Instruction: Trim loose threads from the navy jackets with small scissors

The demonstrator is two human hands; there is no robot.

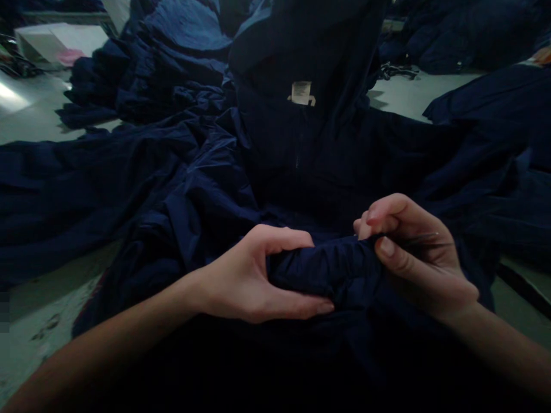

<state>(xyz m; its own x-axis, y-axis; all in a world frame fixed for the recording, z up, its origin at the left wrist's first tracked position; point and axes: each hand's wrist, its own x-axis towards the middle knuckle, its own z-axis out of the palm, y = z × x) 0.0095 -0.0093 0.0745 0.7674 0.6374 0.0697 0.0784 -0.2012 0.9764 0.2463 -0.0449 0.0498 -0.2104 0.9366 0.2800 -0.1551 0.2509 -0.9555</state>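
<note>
A navy nylon jacket [301,172] lies spread out in front of me, its zip running up the middle towards a small white label [301,93] at the collar. My left hand [253,278] curls around a gathered roll of the jacket's fabric [327,272]. My right hand [413,258] pinches the far end of that same roll between thumb and fingers. The hem under my forearms is lost in shadow.
A heap of folded navy garments [150,74] rises at the back left, and more navy garments [469,40] lie at the back right. A white box [60,43] stands at the far left. A black strap [523,289] lies at the right, on the pale grey work surface [38,109].
</note>
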